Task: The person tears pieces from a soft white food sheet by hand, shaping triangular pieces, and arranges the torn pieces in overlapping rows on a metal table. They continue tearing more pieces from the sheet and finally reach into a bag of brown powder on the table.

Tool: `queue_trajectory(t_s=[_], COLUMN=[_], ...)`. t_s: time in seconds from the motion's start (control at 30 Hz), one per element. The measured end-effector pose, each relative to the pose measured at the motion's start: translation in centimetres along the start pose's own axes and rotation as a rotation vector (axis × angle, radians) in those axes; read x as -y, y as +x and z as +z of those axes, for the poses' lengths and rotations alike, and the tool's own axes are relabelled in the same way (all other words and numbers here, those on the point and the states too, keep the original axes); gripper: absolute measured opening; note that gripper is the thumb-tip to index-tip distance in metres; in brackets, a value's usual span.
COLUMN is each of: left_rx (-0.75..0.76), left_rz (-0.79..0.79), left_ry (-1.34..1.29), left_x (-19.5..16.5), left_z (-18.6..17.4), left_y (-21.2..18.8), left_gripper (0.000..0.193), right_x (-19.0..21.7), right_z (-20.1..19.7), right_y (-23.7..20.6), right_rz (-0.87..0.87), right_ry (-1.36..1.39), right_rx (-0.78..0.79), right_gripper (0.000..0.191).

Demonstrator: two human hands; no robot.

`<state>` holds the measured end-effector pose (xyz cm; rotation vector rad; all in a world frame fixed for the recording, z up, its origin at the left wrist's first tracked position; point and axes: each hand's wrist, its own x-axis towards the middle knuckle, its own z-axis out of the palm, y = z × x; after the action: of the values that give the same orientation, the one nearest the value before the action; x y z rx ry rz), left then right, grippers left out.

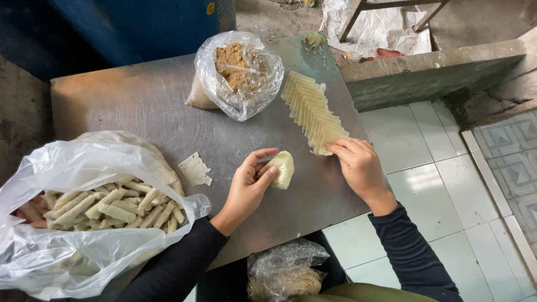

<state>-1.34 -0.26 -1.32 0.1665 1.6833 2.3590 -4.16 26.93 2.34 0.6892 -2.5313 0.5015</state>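
From the head view, the left hand [246, 187] is curling around a pale roll [282, 169], thumb and fingers closing on its left side while it is resting on the tabletop [140, 100]. The right hand [358, 165] is lying just right of the roll, its bent fingertips pressing on the near end of a fanned row of wrappers [313, 112] (gripping nothing that shows). A bag of rolls [106, 207] is sitting far left, a bag of filling [238, 72] above.

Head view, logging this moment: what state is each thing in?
Left hand: holds a folded wrapper.
Right hand: fingertips on wrapper row.
Filling bag: open, spoon inside.
Roll bag: open, holds many rolls.
Wrapper scrap: torn, lying flat.
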Motion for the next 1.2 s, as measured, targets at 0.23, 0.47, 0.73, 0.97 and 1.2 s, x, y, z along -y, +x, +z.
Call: queue_trajectory(t_s=[0.23, 0.47, 0.73, 0.97, 1.2], left_rx=[0.025, 0.146, 0.219, 0.156, 0.144], left_rz=[-0.011, -0.005, 0.003, -0.011, 0.002], left_ry=[0.002, -0.048, -0.026, 0.022, 0.020], left_x=[-0.6, -0.7, -0.3, -0.8, -1.0], left_z=[0.2, 0.2, 0.4, -0.1, -0.1], left_y=[-0.3, -0.4, -0.7, -0.9, -0.8], left_gripper=[0.045, 0.069, 0.074, 0.075, 0.073], right_x=[0.3, 2.7, 8.4, 7.8, 6.4], right_z=[-0.1, -1.6, -1.6, 0.1, 1.7], right_y=[0.0, 0.7, 0.4, 0.7, -1.0], right_rz=[-0.002, 0.033, 0.146, 0.329, 0.492], right_ry=[0.000, 0.079, 0.515, 0.887, 1.028], right_rx=[0.010, 0.096, 0.224, 0.189, 0.257], right_gripper=[0.023, 0.029, 0.031, 0.011, 0.009])
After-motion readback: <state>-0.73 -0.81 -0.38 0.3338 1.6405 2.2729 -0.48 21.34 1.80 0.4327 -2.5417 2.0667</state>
